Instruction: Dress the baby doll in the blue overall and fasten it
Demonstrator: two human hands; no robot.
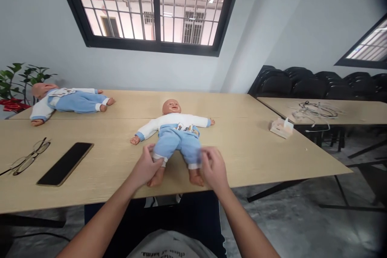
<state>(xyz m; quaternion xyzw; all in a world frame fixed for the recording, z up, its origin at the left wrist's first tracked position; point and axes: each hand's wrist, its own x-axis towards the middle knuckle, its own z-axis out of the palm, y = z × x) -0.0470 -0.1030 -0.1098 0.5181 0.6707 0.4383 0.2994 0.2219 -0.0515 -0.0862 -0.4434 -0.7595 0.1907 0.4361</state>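
Note:
A baby doll (172, 107) lies on its back on the table, head away from me and bare feet near the front edge. It wears a white top (149, 128) with blue cuffs and light blue trousers (169, 140) with white ankle cuffs. At the trouser leg on the left, my left hand (147, 167) has its fingers closed on the cloth near the ankle. My right hand (215, 168) is at the outer side of the other trouser leg, fingers curled against the cloth. Motion blurs those right fingertips.
A second doll (80, 100) in similar clothes lies at the back left. Nearer are eyeglasses (28, 158) and a black phone (65, 164). A tissue box (281, 127) stands to the right. Cables (316, 109) lie on another table, with stacked black chairs (276, 82) behind.

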